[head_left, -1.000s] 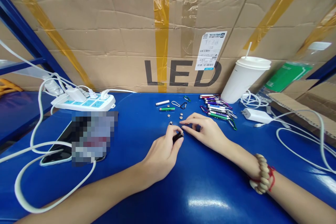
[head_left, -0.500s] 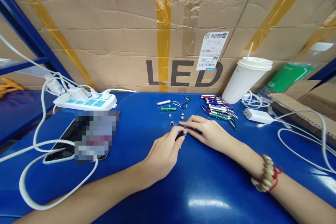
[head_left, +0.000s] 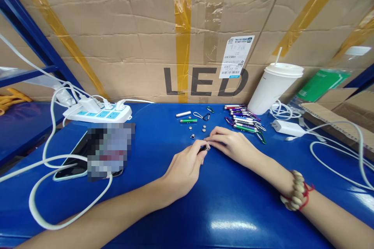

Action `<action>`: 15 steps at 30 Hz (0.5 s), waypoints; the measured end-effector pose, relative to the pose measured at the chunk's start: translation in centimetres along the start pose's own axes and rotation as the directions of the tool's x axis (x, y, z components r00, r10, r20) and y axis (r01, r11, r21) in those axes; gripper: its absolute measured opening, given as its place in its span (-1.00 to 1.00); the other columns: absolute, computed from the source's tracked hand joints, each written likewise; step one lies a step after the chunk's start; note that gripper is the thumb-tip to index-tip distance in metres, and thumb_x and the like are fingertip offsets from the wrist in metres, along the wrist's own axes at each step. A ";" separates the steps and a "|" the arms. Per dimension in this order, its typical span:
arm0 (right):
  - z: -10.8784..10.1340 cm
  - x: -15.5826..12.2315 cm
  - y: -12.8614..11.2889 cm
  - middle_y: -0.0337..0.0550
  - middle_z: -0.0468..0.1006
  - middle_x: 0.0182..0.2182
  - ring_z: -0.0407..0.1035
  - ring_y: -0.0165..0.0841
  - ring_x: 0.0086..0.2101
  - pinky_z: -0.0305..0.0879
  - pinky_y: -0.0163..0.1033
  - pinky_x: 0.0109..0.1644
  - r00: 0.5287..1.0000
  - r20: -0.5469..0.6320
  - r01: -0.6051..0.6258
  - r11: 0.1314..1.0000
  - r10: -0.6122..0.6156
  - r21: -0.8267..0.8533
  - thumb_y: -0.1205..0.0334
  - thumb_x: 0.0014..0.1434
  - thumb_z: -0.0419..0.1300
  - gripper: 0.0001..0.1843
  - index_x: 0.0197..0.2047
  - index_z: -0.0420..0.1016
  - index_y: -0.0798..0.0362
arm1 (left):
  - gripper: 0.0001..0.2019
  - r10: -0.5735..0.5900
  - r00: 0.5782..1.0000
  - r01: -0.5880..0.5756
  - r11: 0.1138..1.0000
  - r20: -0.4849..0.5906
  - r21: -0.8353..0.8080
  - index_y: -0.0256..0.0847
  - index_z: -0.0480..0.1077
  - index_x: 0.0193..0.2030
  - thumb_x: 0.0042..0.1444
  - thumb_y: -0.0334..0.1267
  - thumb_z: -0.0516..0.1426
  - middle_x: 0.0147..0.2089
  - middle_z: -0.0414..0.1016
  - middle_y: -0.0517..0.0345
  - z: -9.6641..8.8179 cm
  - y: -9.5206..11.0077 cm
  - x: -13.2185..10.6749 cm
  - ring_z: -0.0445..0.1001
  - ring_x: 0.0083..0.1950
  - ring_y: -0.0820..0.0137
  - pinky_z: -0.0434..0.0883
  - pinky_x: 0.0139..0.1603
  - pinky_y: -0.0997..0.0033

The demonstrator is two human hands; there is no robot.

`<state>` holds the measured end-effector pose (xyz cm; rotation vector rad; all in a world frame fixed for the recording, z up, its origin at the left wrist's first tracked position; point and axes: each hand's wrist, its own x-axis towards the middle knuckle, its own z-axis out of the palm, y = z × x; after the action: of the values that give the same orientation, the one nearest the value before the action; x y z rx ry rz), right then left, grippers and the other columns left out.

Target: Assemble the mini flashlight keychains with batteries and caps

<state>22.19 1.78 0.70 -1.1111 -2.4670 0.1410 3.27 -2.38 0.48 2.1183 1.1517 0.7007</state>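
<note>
My left hand (head_left: 182,169) pinches a small black flashlight (head_left: 205,148) whose silver end points right, mostly covered by the fingers. Against that end, the bent fingertips of my right hand (head_left: 230,143) are drawn together; whatever they grip is hidden. Beyond the hands lie a green mini flashlight (head_left: 188,121), a silver tube (head_left: 183,114), several button cells (head_left: 203,129) and a small metal piece (head_left: 193,136). A silver carabiner (head_left: 197,115), a black carabiner (head_left: 206,117) and a green carabiner (head_left: 210,109) rest behind them.
Several assembled flashlights (head_left: 245,120) with carabiners are piled right of centre, near a white cup (head_left: 273,89) and a charger (head_left: 288,128). Left are a power strip (head_left: 117,115), a phone (head_left: 70,167) and looping white cables (head_left: 33,202). A large cardboard box (head_left: 140,46) stands behind the blue table.
My right fingertips have shifted slightly and draw together at the flashlight's silver end. My left hand keeps its hold with little movement. The view has moved a little.
</note>
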 end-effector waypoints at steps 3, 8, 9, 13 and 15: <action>-0.2 0.2 -0.5 -0.11 0.49 -0.32 0.40 -0.36 -0.29 0.37 -0.33 -0.35 0.987 -0.142 -0.044 0.981 0.071 0.188 0.20 0.18 0.07 -0.78 -0.24 0.53 0.03 | -0.79 -0.004 1.000 0.005 1.000 -0.009 0.021 -0.10 0.16 -0.09 0.24 -0.22 -0.21 -0.40 0.30 0.27 0.0 0.0 0.0 0.28 -0.41 0.46 0.20 -0.36 0.48; -0.8 0.6 -2.0 -0.10 0.50 -0.34 0.34 -0.46 -0.52 0.22 -0.42 -0.69 0.914 -0.207 -0.181 0.806 0.350 0.563 0.11 0.08 0.16 -0.75 -0.26 0.54 0.08 | -0.79 -0.022 0.999 0.023 0.999 -0.030 0.032 -0.08 0.16 -0.09 0.24 -0.23 -0.21 -0.42 0.29 0.28 0.0 0.0 0.0 0.28 -0.43 0.46 0.18 -0.39 0.49; -0.9 0.5 -2.2 -0.11 0.50 -0.34 0.32 -0.49 -0.56 0.22 -0.42 -0.70 0.916 -0.184 -0.178 0.773 0.355 0.608 0.10 0.06 0.17 -0.74 -0.26 0.54 0.08 | -0.79 -0.021 0.999 0.022 0.999 -0.030 0.024 -0.09 0.16 -0.09 0.24 -0.23 -0.21 -0.42 0.29 0.29 0.0 0.0 0.0 0.28 -0.43 0.47 0.17 -0.39 0.49; -1.0 0.4 -2.5 -0.12 0.50 -0.40 0.32 -0.49 -0.53 0.23 -0.46 -0.68 0.947 -0.136 -0.133 0.739 0.292 0.661 0.12 0.03 0.21 -0.77 -0.30 0.56 0.09 | -0.79 -0.012 1.000 0.012 1.000 -0.022 -0.007 -0.11 0.15 -0.09 0.24 -0.23 -0.22 -0.44 0.28 0.30 0.0 -0.2 0.0 0.26 -0.46 0.49 0.17 -0.40 0.50; -1.0 0.3 -2.5 -0.13 0.50 -0.44 0.32 -0.48 -0.51 0.22 -0.47 -0.67 0.953 -0.137 -0.119 0.748 0.271 0.653 0.13 0.01 0.23 -0.78 -0.33 0.57 0.09 | -0.79 -0.012 1.000 0.012 1.000 -0.018 -0.016 -0.11 0.15 -0.09 0.24 -0.22 -0.22 -0.45 0.27 0.30 0.0 -0.3 0.1 0.26 -0.47 0.49 0.18 -0.40 0.50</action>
<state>20.66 0.25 2.36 -0.9941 -1.8519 0.8150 3.17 -2.20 0.26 2.0943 1.1636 0.7221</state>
